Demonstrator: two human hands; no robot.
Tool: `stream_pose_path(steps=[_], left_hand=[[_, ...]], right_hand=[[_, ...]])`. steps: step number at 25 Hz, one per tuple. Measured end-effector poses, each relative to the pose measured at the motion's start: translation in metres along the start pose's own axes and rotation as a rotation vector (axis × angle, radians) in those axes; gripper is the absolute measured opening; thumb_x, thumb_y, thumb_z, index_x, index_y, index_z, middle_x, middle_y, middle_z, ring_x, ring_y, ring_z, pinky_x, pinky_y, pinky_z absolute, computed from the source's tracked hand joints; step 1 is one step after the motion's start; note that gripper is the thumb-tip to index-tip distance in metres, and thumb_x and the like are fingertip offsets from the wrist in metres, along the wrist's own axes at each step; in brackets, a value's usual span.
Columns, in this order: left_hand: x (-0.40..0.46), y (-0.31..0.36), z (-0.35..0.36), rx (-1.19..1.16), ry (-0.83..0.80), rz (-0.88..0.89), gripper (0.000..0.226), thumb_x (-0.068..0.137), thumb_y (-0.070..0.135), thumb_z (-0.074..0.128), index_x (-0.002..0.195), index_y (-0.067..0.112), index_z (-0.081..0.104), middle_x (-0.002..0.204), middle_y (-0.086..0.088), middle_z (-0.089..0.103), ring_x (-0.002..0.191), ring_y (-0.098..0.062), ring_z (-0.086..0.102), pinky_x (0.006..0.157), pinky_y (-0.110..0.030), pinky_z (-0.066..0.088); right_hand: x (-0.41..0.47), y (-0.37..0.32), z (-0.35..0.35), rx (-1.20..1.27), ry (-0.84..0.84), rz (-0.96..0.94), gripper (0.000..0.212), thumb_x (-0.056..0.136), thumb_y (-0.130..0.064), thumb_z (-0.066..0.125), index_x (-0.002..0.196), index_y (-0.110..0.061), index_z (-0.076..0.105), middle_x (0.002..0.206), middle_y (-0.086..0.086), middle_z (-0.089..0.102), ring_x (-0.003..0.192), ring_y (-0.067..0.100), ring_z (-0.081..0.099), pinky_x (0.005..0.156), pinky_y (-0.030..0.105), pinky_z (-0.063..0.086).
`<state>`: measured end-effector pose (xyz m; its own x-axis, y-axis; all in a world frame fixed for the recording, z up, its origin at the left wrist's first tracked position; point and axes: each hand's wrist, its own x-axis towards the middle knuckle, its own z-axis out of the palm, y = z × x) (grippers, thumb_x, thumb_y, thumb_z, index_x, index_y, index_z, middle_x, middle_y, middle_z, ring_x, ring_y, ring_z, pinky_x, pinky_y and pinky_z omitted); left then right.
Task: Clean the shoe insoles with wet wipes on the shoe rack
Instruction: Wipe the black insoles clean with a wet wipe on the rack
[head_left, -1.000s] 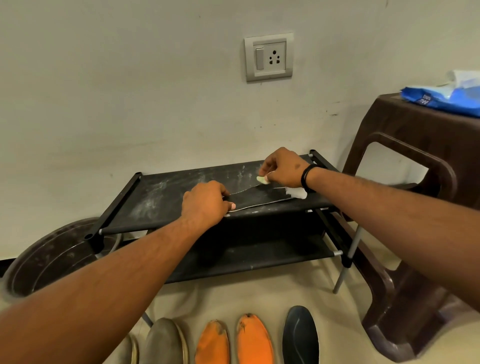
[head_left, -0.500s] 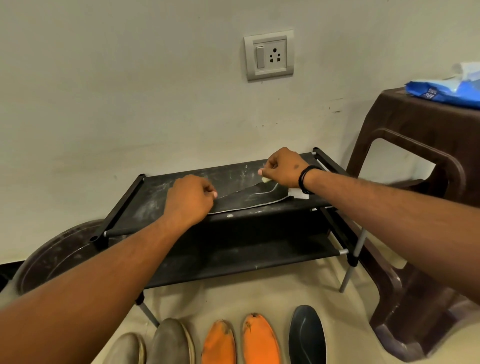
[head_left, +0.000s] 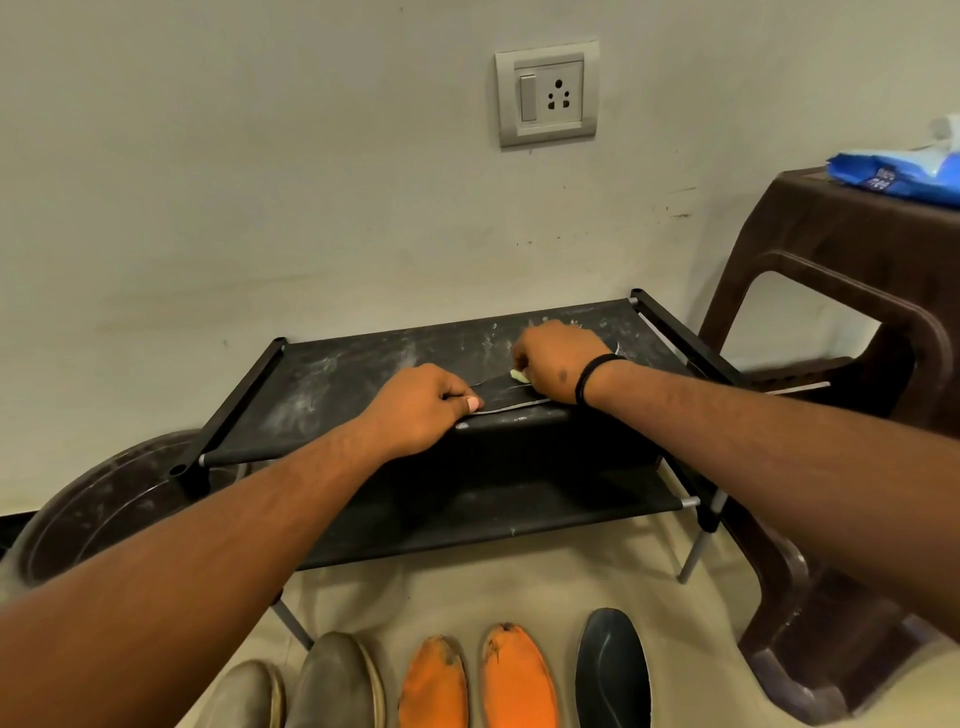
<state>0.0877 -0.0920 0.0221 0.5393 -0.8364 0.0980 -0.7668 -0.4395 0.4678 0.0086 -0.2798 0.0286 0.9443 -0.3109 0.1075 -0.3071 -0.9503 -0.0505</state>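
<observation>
A dark insole (head_left: 506, 397) is lying flat on the top shelf of the rack (head_left: 332, 379), near the rack's front edge and toward its right half. The left hand (head_left: 421, 408) is pressing down on the insole's left end, fingers curled, with the thumb tip lying on the insole's edge. The right hand (head_left: 556, 361) is resting on the insole's right part, fingers curled round a small pale wipe (head_left: 519, 375) that is touching the insole's surface; a black band (head_left: 592, 376) is sitting on that wrist. White smears are showing across the rack's top shelf.

In front of the rack, on the floor, five more insoles are lying in a row: two grey insoles (head_left: 332, 680) at the left, two orange insoles (head_left: 514, 675) in the middle, one black insole (head_left: 615, 670) at the right. A brown stool (head_left: 831, 291) is standing right of the rack, carrying a blue pack (head_left: 904, 176). A round tub (head_left: 104, 514) is sitting left of the rack. A socket (head_left: 548, 96) is showing on the wall above the rack.
</observation>
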Motion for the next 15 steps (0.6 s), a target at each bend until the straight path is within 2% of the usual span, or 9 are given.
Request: stream_pose_path(steps=[4,7,10,13,15], left_hand=[[-0.002,-0.002,0.000,0.021,-0.003,-0.006,0.023,0.098,0.029,0.059,0.110,0.020,0.077,0.110,0.005,0.075,0.095,-0.009,0.067,0.091,-0.034,0.054],[-0.002,-0.001,0.000,0.018,-0.007,-0.015,0.023,0.099,0.030,0.059,0.110,0.019,0.077,0.110,0.004,0.075,0.094,-0.010,0.067,0.091,-0.035,0.054],[-0.002,-0.002,0.000,0.010,-0.010,-0.016,0.024,0.099,0.030,0.059,0.110,0.019,0.077,0.110,0.004,0.074,0.094,-0.010,0.067,0.090,-0.032,0.054],[-0.001,-0.004,0.001,0.017,-0.024,-0.004,0.024,0.099,0.029,0.059,0.110,0.019,0.077,0.108,0.003,0.075,0.092,-0.009,0.067,0.089,-0.032,0.055],[0.000,-0.004,0.001,0.021,-0.035,-0.002,0.024,0.099,0.028,0.058,0.110,0.018,0.077,0.108,0.002,0.075,0.092,-0.010,0.067,0.090,-0.033,0.055]], right_hand=[[-0.007,-0.008,-0.002,0.136,-0.070,-0.090,0.020,0.091,-0.015,0.058,0.102,-0.020,0.074,0.106,0.003,0.072,0.095,0.023,0.066,0.088,0.042,0.055],[0.000,-0.004,-0.003,0.247,-0.082,-0.007,0.014,0.091,-0.016,0.060,0.096,-0.015,0.074,0.103,0.004,0.072,0.094,0.021,0.066,0.089,0.041,0.055],[0.002,-0.007,-0.002,0.256,-0.084,0.020,0.013,0.091,-0.014,0.061,0.095,-0.010,0.074,0.101,0.006,0.073,0.092,0.021,0.067,0.088,0.039,0.056],[-0.003,-0.018,-0.008,0.303,-0.132,-0.055,0.011,0.088,-0.008,0.067,0.093,-0.009,0.076,0.095,0.005,0.074,0.086,0.017,0.067,0.084,0.031,0.055],[-0.003,-0.022,-0.009,0.275,-0.139,-0.084,0.011,0.088,-0.011,0.068,0.094,-0.012,0.077,0.098,0.005,0.074,0.088,0.017,0.067,0.083,0.031,0.055]])
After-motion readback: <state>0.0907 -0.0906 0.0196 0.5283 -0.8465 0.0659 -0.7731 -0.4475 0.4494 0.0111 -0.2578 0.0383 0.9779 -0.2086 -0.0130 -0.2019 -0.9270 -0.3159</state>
